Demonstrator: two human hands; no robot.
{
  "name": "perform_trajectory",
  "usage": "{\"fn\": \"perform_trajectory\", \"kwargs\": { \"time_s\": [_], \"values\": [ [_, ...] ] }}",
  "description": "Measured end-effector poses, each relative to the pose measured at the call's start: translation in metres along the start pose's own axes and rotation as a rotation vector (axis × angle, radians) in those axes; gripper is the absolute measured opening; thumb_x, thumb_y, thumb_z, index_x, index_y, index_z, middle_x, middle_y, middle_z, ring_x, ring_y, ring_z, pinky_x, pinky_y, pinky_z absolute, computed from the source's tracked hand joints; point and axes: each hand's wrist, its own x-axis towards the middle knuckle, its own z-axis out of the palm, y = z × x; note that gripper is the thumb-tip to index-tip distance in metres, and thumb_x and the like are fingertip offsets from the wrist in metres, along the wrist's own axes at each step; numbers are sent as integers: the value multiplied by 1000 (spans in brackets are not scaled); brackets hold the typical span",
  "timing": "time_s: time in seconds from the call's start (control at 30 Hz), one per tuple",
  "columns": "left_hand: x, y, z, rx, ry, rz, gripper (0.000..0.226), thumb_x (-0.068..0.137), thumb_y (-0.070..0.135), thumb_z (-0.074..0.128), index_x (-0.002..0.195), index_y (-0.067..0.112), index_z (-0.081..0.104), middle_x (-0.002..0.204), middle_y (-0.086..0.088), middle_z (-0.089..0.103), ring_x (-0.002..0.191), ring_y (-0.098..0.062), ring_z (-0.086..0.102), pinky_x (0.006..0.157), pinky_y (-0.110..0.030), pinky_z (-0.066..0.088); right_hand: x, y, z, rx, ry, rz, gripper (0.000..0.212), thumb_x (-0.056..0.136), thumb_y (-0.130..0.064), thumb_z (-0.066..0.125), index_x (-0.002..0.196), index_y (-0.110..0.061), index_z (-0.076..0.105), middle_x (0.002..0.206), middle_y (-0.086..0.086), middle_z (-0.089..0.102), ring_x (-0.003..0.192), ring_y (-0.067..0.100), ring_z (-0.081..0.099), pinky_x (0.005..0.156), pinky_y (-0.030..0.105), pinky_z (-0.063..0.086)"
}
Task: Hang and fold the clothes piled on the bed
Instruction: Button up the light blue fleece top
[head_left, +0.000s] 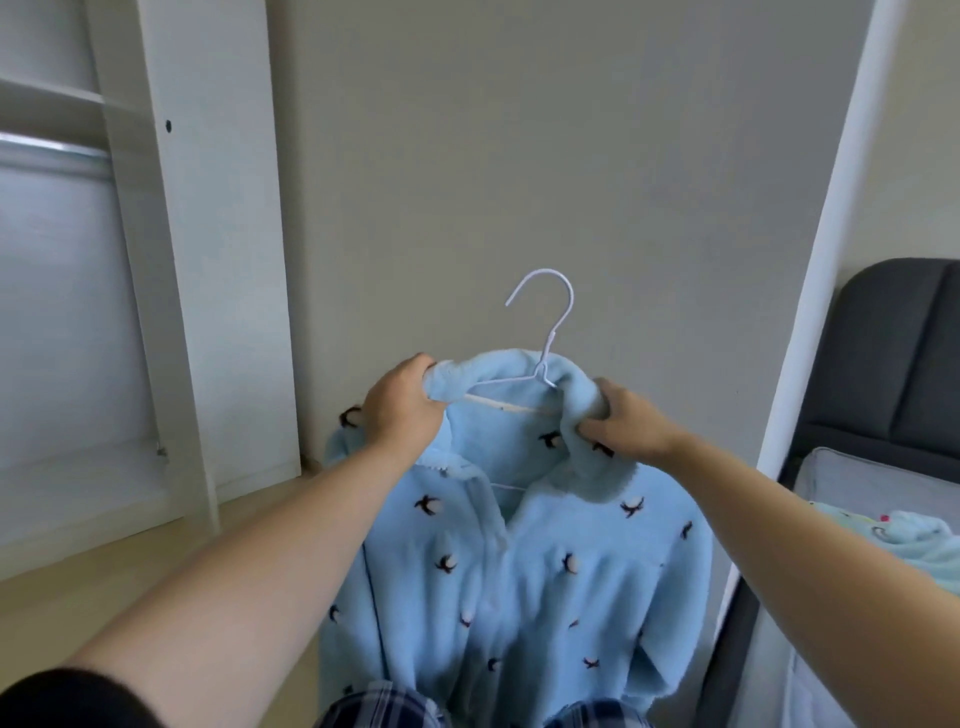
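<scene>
A light blue fleece pyjama top (519, 571) is held up in front of a plain grey wall (519, 156), draped over a white wire hanger (543, 366) whose hook stands clear above the collar. The fabric is seen to be thick and fluffy, scattered with small dark bird-like motifs and white tufts, with a wide turned-down collar and a front opening running down below the hanger. The shoulders are spread over the hanger's arms, and the body of the garment hangs straight beneath it. Left of the hanger's neck, the collar is gripped by the left hand (402, 410), its fingers curled into the fleece. Right of the neck, the collar's other side is bunched and grasped by the right hand (628, 426), fingers likewise closed round the cloth. Far left of the hanger a white open wardrobe (208, 260) is seen. Far right of it, a dark padded headboard (893, 353) is visible, with pale blue clothes (904, 535) lying below.
</scene>
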Motion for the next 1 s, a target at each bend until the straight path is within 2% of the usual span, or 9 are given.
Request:
{"fn": "perform_trajectory", "kwargs": {
  "time_s": [0.1, 0.23, 0.33, 0.43, 0.57, 0.67, 0.73, 0.87, 1.0],
  "values": [
    [-3, 8, 0, 73, 35, 57, 27, 73, 0, 57, 95, 15, 61, 95, -5, 62, 93, -30, 53, 74, -36, 41, 2, 1, 9, -81, 92, 49, 15, 78, -18, 67, 80, -12, 54, 71, -2, 54, 73, 22, 51, 54, 26, 37],
    [-18, 45, 3, 16, 257, 294, 52, 59, -15, 52, 103, 9, 65, 96, -14, 58, 93, -36, 51, 77, -39, 41, 4, -4, 19, 70, 491, 55, 14, 74, -8, 60, 82, -10, 50, 69, -1, 53, 63, 22, 49, 55, 29, 33],
    [-40, 53, 9, -95, -58, 365, 44, 75, -5, 57, 116, 9, 58, 102, -14, 62, 94, -34, 57, 82, -38, 45, 5, -6, 11, 279, 643, 103, 20, 67, -1, 54, 74, -16, 42, 64, -3, 50, 57, 15, 46, 50, 27, 32],
    [-51, 36, 9, -20, -458, 597, 30, 93, 16, 48, 120, 10, 60, 103, -10, 68, 94, -28, 64, 82, -35, 50, 6, 2, 2, 258, 521, 191, 17, 71, 2, 54, 83, -10, 52, 70, 2, 54, 67, 23, 52, 61, 29, 40],
    [-31, 31, 1, -194, 45, 411, 32, 92, 12, 46, 121, 4, 56, 98, -10, 65, 89, -24, 60, 80, -31, 45, 0, 15, 4, 255, 397, 143, 17, 70, 8, 49, 78, -8, 50, 66, 2, 52, 60, 16, 48, 51, 24, 37],
    [-18, 27, 0, -146, -530, 215, 28, 96, 22, 51, 122, 14, 57, 120, -3, 62, 110, -20, 56, 97, -33, 43, -4, 18, 10, 295, 366, 96, 19, 70, 11, 48, 71, -8, 47, 63, 3, 49, 58, 16, 44, 50, 25, 36],
    [-20, 29, 4, -115, -771, 160, 21, 97, 22, 48, 107, 16, 66, 117, -2, 65, 105, -15, 57, 89, -26, 43, -7, 16, 12, 272, 357, 76, 19, 70, 11, 48, 70, -8, 47, 63, 4, 49, 58, 18, 44, 50, 25, 37],
    [-23, 29, 7, -44, -646, 239, 21, 88, 7, 51, 70, 13, 61, 94, -14, 70, 89, -17, 59, 70, -27, 40, -10, 5, 1, 317, 47, 46, 22, 60, -6, 54, 81, -5, 62, 67, 4, 61, 62, 18, 56, 53, 24, 46],
    [-22, 28, 6, 43, -641, 294, 14, 82, 12, 57, 82, 6, 69, 86, -13, 70, 90, -27, 64, 71, -32, 46, -6, 4, -26, 783, -384, 153, 32, 85, -30, 51, 77, -7, 71, 79, 11, 72, 75, 27, 66, 62, 25, 54]
  ]
}}
